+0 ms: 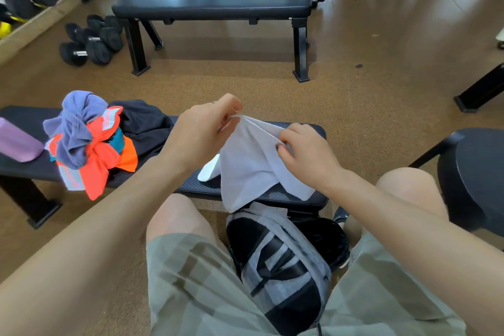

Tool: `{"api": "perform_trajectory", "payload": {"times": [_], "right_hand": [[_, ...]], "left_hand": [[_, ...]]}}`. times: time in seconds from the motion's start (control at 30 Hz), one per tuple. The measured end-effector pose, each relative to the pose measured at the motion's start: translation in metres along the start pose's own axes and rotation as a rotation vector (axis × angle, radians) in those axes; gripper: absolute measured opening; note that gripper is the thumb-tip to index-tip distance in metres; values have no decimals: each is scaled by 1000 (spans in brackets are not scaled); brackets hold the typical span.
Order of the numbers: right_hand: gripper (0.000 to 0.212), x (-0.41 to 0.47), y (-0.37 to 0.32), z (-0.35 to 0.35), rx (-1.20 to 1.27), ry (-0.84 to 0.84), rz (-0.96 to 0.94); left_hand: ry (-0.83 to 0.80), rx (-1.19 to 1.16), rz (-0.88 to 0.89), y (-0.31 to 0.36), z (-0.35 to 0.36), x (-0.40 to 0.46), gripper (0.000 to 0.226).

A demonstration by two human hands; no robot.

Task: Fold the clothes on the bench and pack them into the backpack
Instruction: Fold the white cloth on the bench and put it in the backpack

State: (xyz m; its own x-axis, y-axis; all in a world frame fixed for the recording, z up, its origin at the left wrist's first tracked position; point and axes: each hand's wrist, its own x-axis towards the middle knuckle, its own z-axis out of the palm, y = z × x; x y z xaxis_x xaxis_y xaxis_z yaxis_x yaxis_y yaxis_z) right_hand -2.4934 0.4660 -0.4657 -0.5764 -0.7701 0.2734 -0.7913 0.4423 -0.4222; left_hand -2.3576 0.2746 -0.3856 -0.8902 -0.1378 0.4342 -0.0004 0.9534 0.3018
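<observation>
Seated before a long black padded bench (pixel 305 199), both forearms reaching forward. Left hand (pixel 207 128) raised, pinching the top edge of a white cloth garment (pixel 251 166); right hand (pixel 305 153) gripping its edge lower down. Garment draped onto the bench end. Grey-and-black backpack (pixel 286 267) between the knees, unzipped, contents too dark to see. Crumpled pile of purple, orange and black clothes (pixel 92 142) left on the bench.

the person wears loose pale grey-green shorts (pixel 191 281) with faint darker stripes forming a check pattern, ending above the knees. both forearms are bare, no sleeves, watch or rings showing. a dark shoe (pixel 341 217) peeks out near the right knee.
</observation>
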Motion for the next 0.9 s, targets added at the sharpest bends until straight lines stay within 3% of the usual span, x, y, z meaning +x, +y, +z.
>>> {"api": "perform_trajectory", "payload": {"times": [0.2, 0.33, 0.73, 0.83, 0.9], "right_hand": [[40, -1, 16, -7, -65, -184, 173], [37, -3, 26, -10, -133, -244, 214], [25, 26, 30, -48, -105, -12, 173], [25, 44, 25, -65, -122, 56, 155], [25, 57, 18, -82, -114, 197, 130]], "left_hand": [[20, 149, -40, -11, -11, 6, 15], [19, 191, -65, -19, -13, 6, 14], [-2, 202, -311, -48, -13, -6, 7], [71, 126, -306, -51, -24, 3, 8], [191, 119, -263, -52, -35, 13, 7]]}}
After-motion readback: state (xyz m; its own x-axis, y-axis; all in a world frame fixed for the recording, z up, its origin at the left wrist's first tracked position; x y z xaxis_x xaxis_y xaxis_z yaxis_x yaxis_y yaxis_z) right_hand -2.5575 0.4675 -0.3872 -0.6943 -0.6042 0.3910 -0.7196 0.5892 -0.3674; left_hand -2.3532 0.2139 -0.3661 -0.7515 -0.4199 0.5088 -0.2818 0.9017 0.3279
